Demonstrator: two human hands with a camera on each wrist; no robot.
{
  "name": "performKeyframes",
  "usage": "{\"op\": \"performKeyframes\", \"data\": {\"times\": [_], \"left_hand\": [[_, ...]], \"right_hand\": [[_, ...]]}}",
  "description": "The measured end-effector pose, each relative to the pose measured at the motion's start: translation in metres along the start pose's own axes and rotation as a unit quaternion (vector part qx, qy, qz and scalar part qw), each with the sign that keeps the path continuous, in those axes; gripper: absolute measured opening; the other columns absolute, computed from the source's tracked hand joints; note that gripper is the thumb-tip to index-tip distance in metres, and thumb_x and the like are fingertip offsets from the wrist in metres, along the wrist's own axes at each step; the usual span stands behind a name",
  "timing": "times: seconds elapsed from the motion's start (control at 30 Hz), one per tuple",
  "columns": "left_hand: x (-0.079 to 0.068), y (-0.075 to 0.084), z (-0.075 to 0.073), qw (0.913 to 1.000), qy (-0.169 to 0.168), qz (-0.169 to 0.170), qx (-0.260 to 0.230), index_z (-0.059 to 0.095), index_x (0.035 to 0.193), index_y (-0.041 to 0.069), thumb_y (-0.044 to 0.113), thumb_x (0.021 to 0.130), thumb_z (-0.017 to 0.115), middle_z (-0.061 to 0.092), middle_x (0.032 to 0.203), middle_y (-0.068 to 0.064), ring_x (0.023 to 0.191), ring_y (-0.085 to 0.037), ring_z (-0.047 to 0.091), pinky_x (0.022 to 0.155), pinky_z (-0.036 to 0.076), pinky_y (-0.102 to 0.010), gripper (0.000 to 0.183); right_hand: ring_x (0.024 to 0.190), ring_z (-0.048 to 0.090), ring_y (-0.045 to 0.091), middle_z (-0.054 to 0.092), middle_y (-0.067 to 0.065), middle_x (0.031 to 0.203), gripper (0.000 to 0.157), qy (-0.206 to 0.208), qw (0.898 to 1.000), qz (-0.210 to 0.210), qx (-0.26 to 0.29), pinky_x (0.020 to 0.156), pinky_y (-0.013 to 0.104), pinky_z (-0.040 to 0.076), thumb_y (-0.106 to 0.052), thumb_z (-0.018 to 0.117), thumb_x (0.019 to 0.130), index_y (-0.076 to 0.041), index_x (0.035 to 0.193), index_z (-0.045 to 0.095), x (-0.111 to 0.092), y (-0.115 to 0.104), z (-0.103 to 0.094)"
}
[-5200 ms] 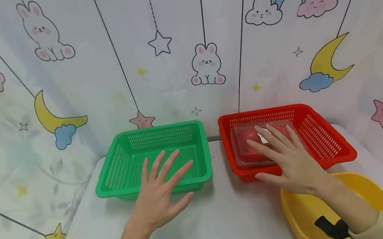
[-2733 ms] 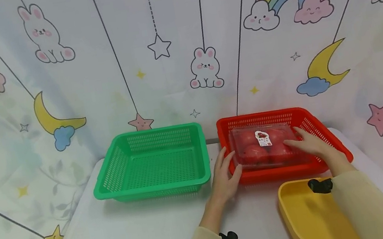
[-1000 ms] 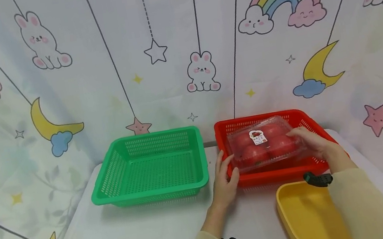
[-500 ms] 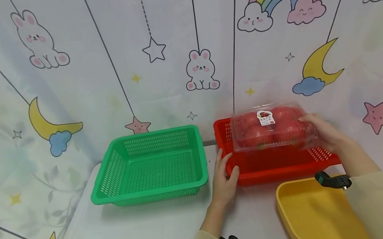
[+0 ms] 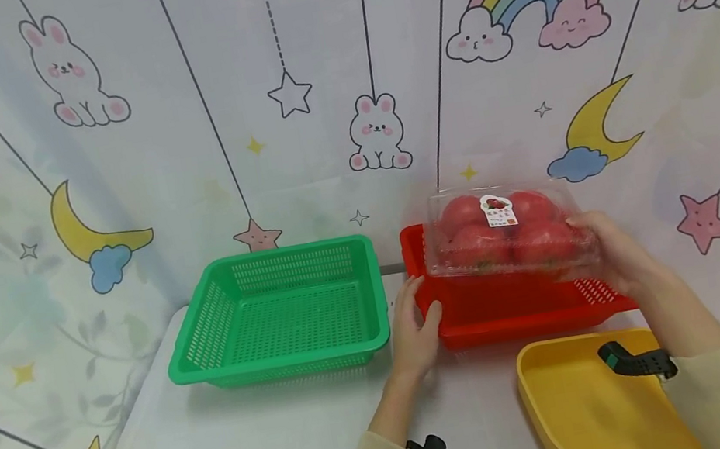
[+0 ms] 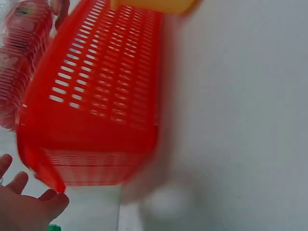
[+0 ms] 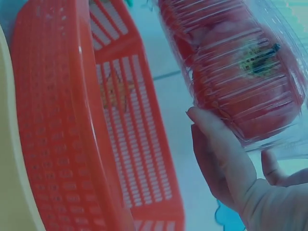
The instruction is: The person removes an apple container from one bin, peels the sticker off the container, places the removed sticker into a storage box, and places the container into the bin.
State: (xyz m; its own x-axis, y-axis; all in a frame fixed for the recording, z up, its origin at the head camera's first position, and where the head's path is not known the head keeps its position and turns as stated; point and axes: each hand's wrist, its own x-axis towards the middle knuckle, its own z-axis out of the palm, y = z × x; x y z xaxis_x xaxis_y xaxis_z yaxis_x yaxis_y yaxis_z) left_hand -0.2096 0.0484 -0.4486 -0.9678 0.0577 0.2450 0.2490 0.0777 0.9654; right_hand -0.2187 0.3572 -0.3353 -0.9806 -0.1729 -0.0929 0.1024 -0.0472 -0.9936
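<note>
My right hand grips the right end of a clear plastic box of tomatoes, holding it above the red basket. A white label sits on the lid, and several tomatoes show through the plastic. In the right wrist view, the fingers press against the box's end below a tomato with a green stem. My left hand is at the red basket's left side, its fingers loosely bent by the rim. The left wrist view has those fingers beside the basket's corner; whether they touch it I cannot tell.
On the white table, a green basket stands to the left of the red one. A yellow tray lies at the front right, under my right forearm. A patterned curtain hangs right behind the baskets.
My right hand took hold of the tomato box's right end and lifted it, first tilted, out of the red basket. The left hand moved over to the basket's left side and has stayed there.
</note>
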Motion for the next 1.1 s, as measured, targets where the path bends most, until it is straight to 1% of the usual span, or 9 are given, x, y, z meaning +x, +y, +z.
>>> {"op": "performKeyframes", "data": {"times": [0.1,0.2,0.27,0.37,0.47,0.57,0.73,0.93,1.1], "left_hand": [[0.002,0.010,-0.004,0.9981,0.013,0.005,-0.059,0.043,0.151,0.014,0.020,0.102,0.057,0.044,0.153,-0.001,0.138,-0.024,0.041,0.101,0.048,-0.044,0.051],[0.003,0.023,-0.011,0.9926,0.025,0.009,-0.118,0.044,0.150,0.013,0.022,0.106,0.048,0.049,0.148,-0.003,0.135,-0.028,0.045,0.104,0.047,-0.046,0.045],[0.003,0.030,-0.017,0.9898,0.030,0.009,-0.139,0.045,0.150,0.014,0.025,0.108,0.044,0.049,0.148,-0.003,0.134,-0.028,0.046,0.106,0.045,-0.046,0.043],[0.001,0.037,-0.028,0.9860,0.028,0.020,-0.163,0.045,0.150,0.011,0.027,0.109,0.038,0.048,0.149,-0.009,0.133,-0.032,0.048,0.108,0.041,-0.048,0.045],[-0.003,0.041,-0.041,0.9835,0.017,0.017,-0.179,0.042,0.152,0.010,0.032,0.108,0.034,0.046,0.150,-0.010,0.131,-0.034,0.049,0.106,0.044,-0.048,0.049],[-0.010,0.045,-0.056,0.9831,-0.003,0.005,-0.183,0.038,0.154,0.010,0.037,0.106,0.035,0.042,0.152,-0.010,0.131,-0.036,0.049,0.101,0.047,-0.046,0.055],[-0.021,0.049,-0.081,0.9864,-0.035,-0.015,-0.160,0.031,0.158,0.013,0.039,0.104,0.039,0.036,0.155,-0.011,0.130,-0.039,0.048,0.093,0.051,-0.042,0.061],[-0.032,0.054,-0.107,0.9921,-0.047,-0.020,-0.115,0.028,0.160,0.014,0.034,0.103,0.045,0.034,0.157,-0.017,0.132,-0.042,0.045,0.091,0.053,-0.050,0.062],[-0.040,0.054,-0.124,0.9921,-0.052,-0.037,-0.108,0.026,0.160,0.014,0.031,0.102,0.046,0.034,0.157,-0.020,0.133,-0.041,0.042,0.092,0.052,-0.051,0.063]], "right_hand": [[0.111,0.061,0.017,0.058,-0.005,0.129,0.036,-0.010,1.000,-0.010,0.009,0.087,0.042,0.056,-0.032,0.045,0.107,-0.028,0.140,0.033,-0.006,-0.001,0.009],[0.113,0.059,0.016,0.054,-0.003,0.132,0.036,-0.024,0.999,-0.018,0.022,0.089,0.042,0.055,-0.030,0.043,0.107,-0.028,0.141,0.030,-0.012,-0.004,0.018],[0.116,0.057,0.016,0.050,-0.002,0.135,0.037,-0.031,0.999,-0.023,0.022,0.089,0.042,0.055,-0.029,0.043,0.107,-0.028,0.141,0.028,-0.016,-0.005,0.025],[0.118,0.054,0.017,0.045,0.000,0.138,0.037,-0.033,0.999,-0.032,0.011,0.090,0.041,0.055,-0.027,0.043,0.108,-0.029,0.141,0.027,-0.022,-0.005,0.036],[0.118,0.053,0.018,0.044,0.000,0.137,0.035,-0.024,0.999,-0.036,-0.002,0.090,0.039,0.055,-0.027,0.046,0.107,-0.029,0.138,0.030,-0.027,-0.004,0.047],[0.118,0.052,0.019,0.047,0.000,0.135,0.031,-0.016,0.999,-0.040,-0.016,0.090,0.038,0.055,-0.028,0.048,0.106,-0.027,0.134,0.034,-0.031,-0.001,0.058],[0.118,0.052,0.020,0.048,0.000,0.132,0.030,0.003,0.999,-0.031,-0.028,0.091,0.037,0.054,-0.031,0.051,0.105,-0.026,0.130,0.035,-0.036,0.006,0.078],[0.118,0.052,0.022,0.044,0.003,0.134,0.032,0.020,0.999,-0.008,-0.037,0.094,0.040,0.051,-0.033,0.054,0.104,-0.028,0.130,0.035,-0.044,0.015,0.103],[0.117,0.051,0.024,0.039,0.007,0.137,0.035,0.018,0.999,-0.007,-0.033,0.094,0.041,0.051,-0.032,0.053,0.104,-0.026,0.132,0.033,-0.050,0.023,0.122]]}}
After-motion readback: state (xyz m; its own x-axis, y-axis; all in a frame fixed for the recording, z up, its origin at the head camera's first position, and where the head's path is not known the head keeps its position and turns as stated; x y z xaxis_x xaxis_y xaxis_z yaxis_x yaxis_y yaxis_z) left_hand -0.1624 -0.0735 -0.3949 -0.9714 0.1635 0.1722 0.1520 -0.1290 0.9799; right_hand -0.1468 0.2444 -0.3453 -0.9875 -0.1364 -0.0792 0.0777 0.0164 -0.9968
